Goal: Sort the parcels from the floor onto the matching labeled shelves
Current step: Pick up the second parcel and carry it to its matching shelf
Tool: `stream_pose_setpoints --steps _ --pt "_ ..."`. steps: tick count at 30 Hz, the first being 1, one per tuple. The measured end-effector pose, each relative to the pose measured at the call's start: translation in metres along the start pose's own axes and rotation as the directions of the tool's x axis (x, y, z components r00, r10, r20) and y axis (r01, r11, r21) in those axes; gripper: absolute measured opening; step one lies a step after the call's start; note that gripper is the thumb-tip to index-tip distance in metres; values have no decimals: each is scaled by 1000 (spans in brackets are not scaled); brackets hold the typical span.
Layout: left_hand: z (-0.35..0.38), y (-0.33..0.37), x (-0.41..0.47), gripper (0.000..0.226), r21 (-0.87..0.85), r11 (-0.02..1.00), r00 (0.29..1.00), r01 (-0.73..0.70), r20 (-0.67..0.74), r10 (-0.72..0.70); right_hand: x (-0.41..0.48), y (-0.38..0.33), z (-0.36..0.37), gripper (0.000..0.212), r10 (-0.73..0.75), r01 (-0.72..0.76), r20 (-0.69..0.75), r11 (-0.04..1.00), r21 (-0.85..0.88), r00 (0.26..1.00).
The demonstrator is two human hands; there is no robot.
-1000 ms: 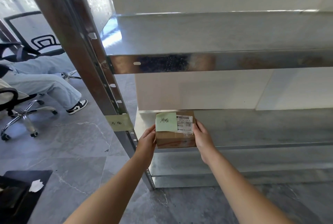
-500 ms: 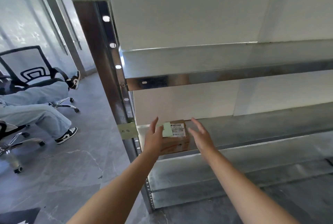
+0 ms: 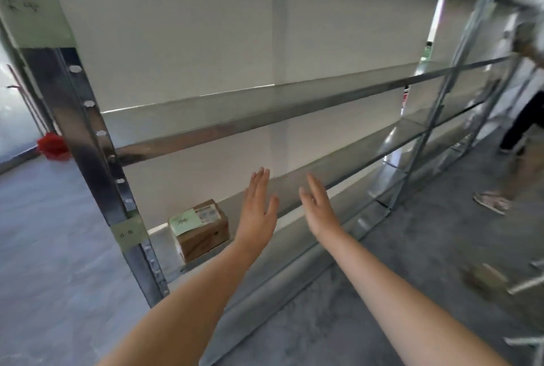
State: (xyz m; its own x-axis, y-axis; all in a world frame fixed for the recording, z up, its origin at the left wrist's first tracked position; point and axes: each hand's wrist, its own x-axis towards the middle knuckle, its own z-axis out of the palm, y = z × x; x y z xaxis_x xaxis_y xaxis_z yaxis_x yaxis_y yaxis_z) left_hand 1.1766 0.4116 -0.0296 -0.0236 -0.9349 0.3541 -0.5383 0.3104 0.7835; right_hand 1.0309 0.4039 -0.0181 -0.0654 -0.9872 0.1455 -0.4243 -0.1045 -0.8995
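A small brown cardboard parcel (image 3: 200, 229) with a green note and a white barcode label on top rests at the left end of the lower metal shelf (image 3: 297, 197). A green label (image 3: 128, 232) is stuck on the shelf's upright post beside it. My left hand (image 3: 259, 206) is raised to the right of the parcel, flat and empty, apart from it. My right hand (image 3: 319, 206) is beside it, also flat and empty.
The metal rack (image 3: 88, 136) runs off to the right with a bare upper shelf (image 3: 265, 118). Another green label (image 3: 32, 9) sits high on the post. A person (image 3: 524, 118) stands at the far right. A blurred parcel (image 3: 485, 278) lies on the grey floor. A red object (image 3: 53, 146) sits far left.
Both hands have let go of the parcel, which stays on the lower shelf, and have lifted away to the right. The view has swung right along the rack.
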Motion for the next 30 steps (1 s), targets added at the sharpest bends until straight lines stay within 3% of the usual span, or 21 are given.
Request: stream_pose_setpoints --steps 5,8,13,21,30 --pt "43 32 -5 55 3 991 990 -136 24 136 -29 13 -65 64 -106 43 -129 909 -414 986" --pt "69 56 -8 54 -22 981 980 -194 31 194 -48 23 -99 64 -150 3 -231 844 -536 961" --pt "112 98 -9 54 49 939 937 -341 93 336 -66 36 -161 59 -199 -64 -376 810 -582 905" --pt "181 171 -11 53 23 872 866 -489 132 482 -77 64 -250 58 -168 -127 -466 834 -537 869" --pt "302 243 -10 59 96 860 856 -501 204 475 -85 132 -367 60 -148 -243 -512 748 -618 846"
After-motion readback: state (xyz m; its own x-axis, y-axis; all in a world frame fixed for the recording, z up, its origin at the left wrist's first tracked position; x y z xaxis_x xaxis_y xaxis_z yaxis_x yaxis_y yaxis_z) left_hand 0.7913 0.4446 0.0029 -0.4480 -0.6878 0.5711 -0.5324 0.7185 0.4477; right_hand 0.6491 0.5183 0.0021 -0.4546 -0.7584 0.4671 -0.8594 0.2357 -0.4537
